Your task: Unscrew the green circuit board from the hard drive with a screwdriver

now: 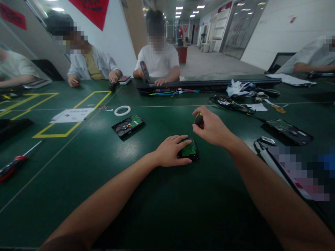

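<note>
A hard drive (188,149) lies on the green table with its green circuit board facing up. My left hand (171,151) is braced over the drive's left side, thumb along the near edge and fingers reaching across the board to the far edge, holding it down. My right hand (210,125) is wrapped round the black and yellow handle of a screwdriver (199,119). The screwdriver stands roughly upright, its thin shaft pointing down at the drive's far edge. Whether the tip sits in a screw is too small to tell.
Another hard drive (128,126) and a white tape roll (122,111) lie left. A red-black screwdriver (15,165) is far left; a third drive (288,131) and cables (230,104) are right. A long black bar (209,84) crosses the back. Several people sit around; one holds a power screwdriver (144,70).
</note>
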`<state>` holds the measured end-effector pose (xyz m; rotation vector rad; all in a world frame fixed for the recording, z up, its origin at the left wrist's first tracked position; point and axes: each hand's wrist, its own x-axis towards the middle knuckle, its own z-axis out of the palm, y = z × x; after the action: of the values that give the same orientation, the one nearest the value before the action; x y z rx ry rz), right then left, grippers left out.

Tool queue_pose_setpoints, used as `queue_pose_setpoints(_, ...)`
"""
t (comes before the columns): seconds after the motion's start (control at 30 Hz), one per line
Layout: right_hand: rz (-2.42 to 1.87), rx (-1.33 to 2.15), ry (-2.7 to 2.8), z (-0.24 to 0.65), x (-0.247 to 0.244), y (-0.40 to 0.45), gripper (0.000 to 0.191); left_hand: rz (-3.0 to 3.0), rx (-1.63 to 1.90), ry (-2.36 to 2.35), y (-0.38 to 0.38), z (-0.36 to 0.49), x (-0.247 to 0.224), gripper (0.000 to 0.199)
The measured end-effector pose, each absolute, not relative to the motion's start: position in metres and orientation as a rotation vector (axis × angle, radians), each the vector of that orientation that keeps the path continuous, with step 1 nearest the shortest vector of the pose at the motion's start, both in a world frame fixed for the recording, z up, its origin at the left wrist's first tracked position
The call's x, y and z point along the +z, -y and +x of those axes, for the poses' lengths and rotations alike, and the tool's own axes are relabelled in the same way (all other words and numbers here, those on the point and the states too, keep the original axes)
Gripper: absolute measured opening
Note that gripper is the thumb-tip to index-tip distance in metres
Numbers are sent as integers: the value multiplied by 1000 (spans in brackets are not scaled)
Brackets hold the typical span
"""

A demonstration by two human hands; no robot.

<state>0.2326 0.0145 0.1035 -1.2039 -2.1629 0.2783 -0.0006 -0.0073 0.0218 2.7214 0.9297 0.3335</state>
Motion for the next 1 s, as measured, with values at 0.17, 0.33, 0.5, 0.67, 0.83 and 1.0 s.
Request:
queue_pose_setpoints(0.17,-1178,290,2161,235,105,-14,43,2714,357,-925,8,-1,22,87)
queue_pose_setpoints(0.33,-1088,324,2265,234,111,-10,35,2728,349,-926,8,-1,22,86)
queue_pose_setpoints(0.5,-1027,332,2327,233,115,-6,33,2730,353,-924,7,-1,21,86)
queue_pose_setpoints(0.67,-1031,232,2330,233,115,-7,30,2732,361,-926,7,-1,21,86)
queue_pose_setpoints(0.83,-1071,122,2305,236,113,-12,20,2752,344,-923,7,0,21,88)
queue_pose_setpoints(1.0,-1066,155,2287,236,112,-13,28,2747,352,-925,7,0,21,87)
